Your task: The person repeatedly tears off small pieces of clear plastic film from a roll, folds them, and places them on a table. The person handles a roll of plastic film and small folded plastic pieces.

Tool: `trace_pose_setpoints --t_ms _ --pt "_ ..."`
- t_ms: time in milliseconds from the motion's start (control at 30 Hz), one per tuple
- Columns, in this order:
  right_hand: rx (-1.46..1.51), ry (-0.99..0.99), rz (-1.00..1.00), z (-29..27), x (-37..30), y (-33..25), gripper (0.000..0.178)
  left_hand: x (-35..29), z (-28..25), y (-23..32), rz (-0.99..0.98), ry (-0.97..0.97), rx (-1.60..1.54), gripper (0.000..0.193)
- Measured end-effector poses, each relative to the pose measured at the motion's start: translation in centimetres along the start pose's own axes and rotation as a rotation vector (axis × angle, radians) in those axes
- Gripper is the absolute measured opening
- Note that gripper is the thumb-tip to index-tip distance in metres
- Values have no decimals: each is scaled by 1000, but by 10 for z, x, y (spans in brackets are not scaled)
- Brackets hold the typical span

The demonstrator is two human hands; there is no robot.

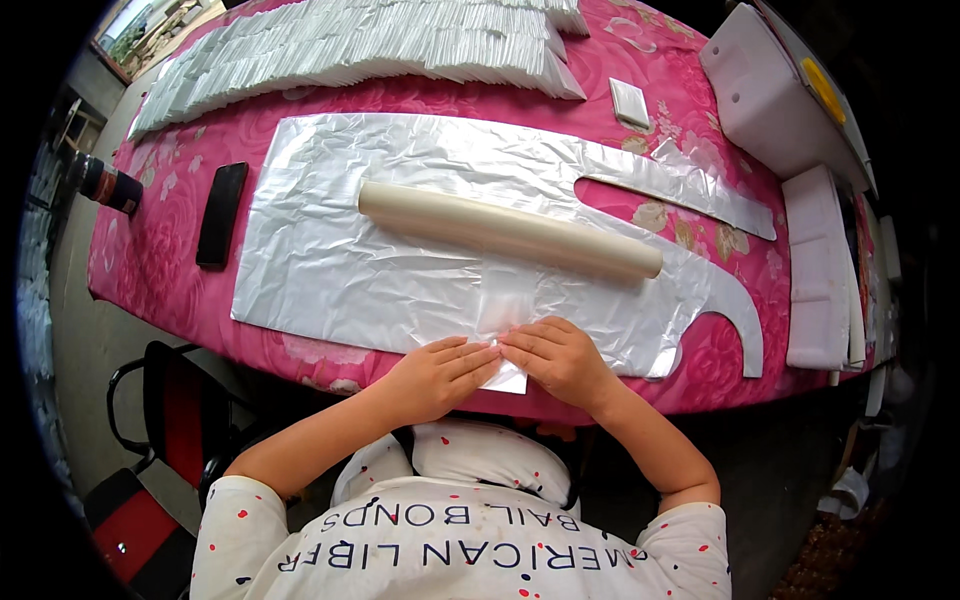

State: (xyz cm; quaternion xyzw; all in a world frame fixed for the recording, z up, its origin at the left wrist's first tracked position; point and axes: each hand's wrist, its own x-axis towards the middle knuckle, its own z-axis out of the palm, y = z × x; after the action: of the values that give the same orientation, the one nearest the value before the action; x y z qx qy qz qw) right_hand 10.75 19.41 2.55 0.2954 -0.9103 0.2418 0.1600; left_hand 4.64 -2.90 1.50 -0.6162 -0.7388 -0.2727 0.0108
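Note:
A wide pile of silvery-white plastic carrier bags [330, 270], with long handle loops at its right end, lies flat on the table. A beige tube [510, 229] rests slantwise across it. At the pile's near edge, a narrow folded plastic bag [509, 381] sticks out toward me. My left hand [443, 370] and my right hand [556, 362] meet over this folded bag, fingertips nearly touching. Both hands have their fingers together and pressed down on the film. The thumbs are mostly hidden.
Rows of folded white packets [370, 50] line the far side of the pink flowered tablecloth [150, 250]. One single packet [629, 102] lies apart. A black phone [222, 215] and a dark bottle [108, 184] are at left. A white foam box [760, 95] stands at right; chairs [180, 415] are lower left.

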Motion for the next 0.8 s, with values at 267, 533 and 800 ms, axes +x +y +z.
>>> trace_pose_setpoints --t_ms 267,533,800 --pt "-10 11 43 2 -9 -20 21 -12 -1 -1 0 -18 37 39" --pt "1 27 89 2 -15 -20 23 -11 4 -4 24 -6 62 37" --pt "0 48 131 2 -22 -20 23 -7 -1 0 30 12 45 35"
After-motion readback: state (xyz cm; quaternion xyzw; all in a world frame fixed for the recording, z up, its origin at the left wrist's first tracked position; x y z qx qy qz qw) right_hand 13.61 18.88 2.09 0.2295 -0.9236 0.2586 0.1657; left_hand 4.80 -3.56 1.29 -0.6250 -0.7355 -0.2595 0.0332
